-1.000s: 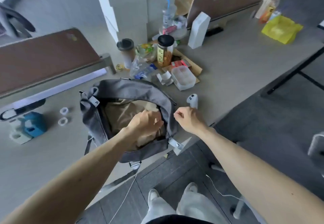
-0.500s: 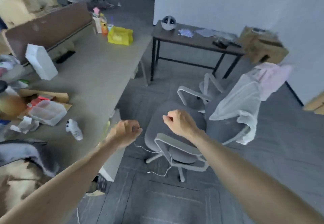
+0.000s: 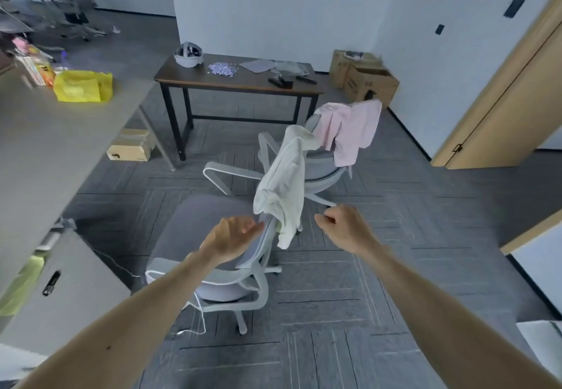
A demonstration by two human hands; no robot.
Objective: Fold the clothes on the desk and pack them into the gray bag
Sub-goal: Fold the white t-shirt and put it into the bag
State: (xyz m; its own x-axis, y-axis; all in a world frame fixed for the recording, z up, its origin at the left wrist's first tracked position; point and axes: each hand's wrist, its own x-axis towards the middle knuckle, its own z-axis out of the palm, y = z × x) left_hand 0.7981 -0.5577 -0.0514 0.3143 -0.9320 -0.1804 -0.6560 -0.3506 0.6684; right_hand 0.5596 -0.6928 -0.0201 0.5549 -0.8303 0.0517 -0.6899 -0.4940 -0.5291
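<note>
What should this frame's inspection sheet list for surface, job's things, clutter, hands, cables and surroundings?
Surface: gray desk at left, only partly in view.
Job's things: white garment draped over the near chair; pink garment draped over the far chair; gray bag not in view.
Clutter: yellow bag on the desk.
Hands: left hand open beside the near chair's back; right hand curled, holding nothing.
Cables: white cable on the floor under the near chair.
Surroundings: dark table, cardboard boxes, wooden door.
</note>
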